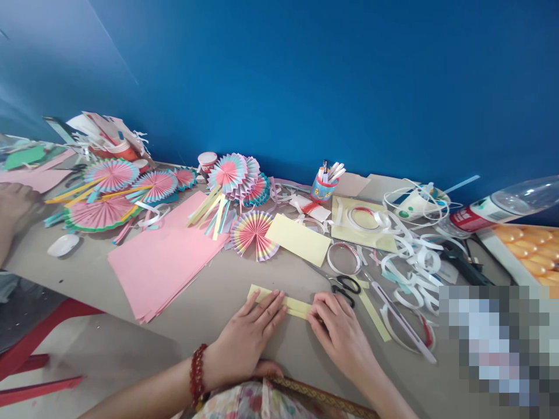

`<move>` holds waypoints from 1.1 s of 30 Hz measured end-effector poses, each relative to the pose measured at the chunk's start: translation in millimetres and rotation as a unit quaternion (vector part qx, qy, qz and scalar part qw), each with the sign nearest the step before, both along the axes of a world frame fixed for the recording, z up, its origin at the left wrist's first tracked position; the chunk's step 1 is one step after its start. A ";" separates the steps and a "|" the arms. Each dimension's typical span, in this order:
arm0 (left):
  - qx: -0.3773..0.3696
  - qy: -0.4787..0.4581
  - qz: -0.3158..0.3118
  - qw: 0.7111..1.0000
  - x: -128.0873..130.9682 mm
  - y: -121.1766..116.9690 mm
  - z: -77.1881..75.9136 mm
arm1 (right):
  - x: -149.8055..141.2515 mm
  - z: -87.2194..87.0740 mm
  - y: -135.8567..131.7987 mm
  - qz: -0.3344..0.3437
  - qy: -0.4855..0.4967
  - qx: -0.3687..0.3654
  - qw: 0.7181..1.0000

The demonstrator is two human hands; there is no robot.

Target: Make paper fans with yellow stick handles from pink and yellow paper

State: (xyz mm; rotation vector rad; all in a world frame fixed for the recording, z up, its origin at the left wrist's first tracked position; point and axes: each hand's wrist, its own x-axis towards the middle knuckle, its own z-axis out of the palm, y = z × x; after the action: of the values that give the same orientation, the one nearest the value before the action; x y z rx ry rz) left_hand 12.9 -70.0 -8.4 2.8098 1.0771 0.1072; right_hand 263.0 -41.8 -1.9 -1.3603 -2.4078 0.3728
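Observation:
A folded yellow paper strip (pixel 299 307) lies on the table close in front of me. My left hand (pixel 251 331), with a red beaded bracelet at the wrist, rests flat on the strip's left part, fingers stretched out. At the right end, my right hand (pixel 338 331) has its fingers curled together on the paper; its thumb and fingertips pinch the edge. Just beyond it lie black-handled scissors (pixel 349 284). A larger yellow paper sheet (pixel 299 240) is farther back, and a narrow yellow strip (pixel 376 317) lies right of my right hand.
A pink paper stack (pixel 163 262) and several pleated paper rosettes (pixel 254 235) spread across the left. To the right are tape rolls (pixel 344 258), a lilac cutter (pixel 404 323), curled white strips (pixel 399 273), a glue gun (pixel 465 265) and a plastic bottle (pixel 502 206). Another person's hand (pixel 17 203) is far left.

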 end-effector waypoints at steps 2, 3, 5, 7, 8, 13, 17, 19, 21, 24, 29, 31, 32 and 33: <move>0.016 0.002 0.012 1.000 1.4 -2.0 0.1 | 0.2 0.2 0.7 0.001 0.000 -0.004 1.000; 0.024 0.003 0.014 1.000 1.9 -3.0 0.1 | 0.3 0.1 0.9 0.002 0.000 -0.005 1.000; 0.034 0.008 0.006 0.999 1.7 -4.5 0.2 | 0.6 -0.2 1.2 0.004 0.000 -0.008 1.000; 0.034 0.013 -0.006 0.999 0.0 -4.8 -0.3 | 0.8 -0.6 1.1 0.004 0.001 -0.013 1.000; 0.031 0.015 -0.007 0.999 -1.1 -4.6 -0.8 | 0.9 -0.6 1.0 0.004 0.001 -0.016 1.000; 0.014 0.014 -0.009 1.000 -3.2 -1.7 -3.4 | 1.1 0.9 0.8 0.006 0.003 -0.012 1.000; 0.002 -0.006 -0.007 1.000 -1.0 0.1 -3.2 | 1.0 2.5 1.5 0.006 -0.004 0.004 1.000; 0.000 -0.012 -0.005 1.000 -0.4 0.4 -3.1 | 0.8 2.9 1.8 0.008 -0.009 0.004 1.000; 0.004 -0.014 -0.007 1.000 -0.3 0.2 -3.7 | 0.7 2.9 1.8 0.007 -0.011 0.000 1.000; 0.007 -0.017 -0.006 1.000 -0.3 -0.3 -5.5 | 0.7 2.5 1.5 0.005 -0.011 -0.005 1.000; 0.002 -0.004 -0.003 1.000 -0.1 -0.4 -6.7 | 1.7 1.6 1.7 0.007 -0.005 -0.003 1.000; 0.003 0.002 -0.005 1.000 -0.3 -0.2 -6.1 | 2.3 1.3 1.7 0.007 -0.004 -0.010 1.000; 0.006 0.004 -0.007 1.000 -0.5 -0.1 -5.8 | 2.5 1.3 1.5 0.007 -0.003 -0.016 1.000; 0.009 0.005 -0.009 1.000 -0.6 0.1 -5.4 | 2.6 1.4 1.4 0.006 -0.002 -0.022 1.000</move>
State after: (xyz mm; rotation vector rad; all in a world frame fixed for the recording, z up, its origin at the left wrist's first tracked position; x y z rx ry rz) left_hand 12.3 -70.0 -13.7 2.8372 1.0581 0.1026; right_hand 265.6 -40.4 -0.4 -1.3672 -2.4251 0.4284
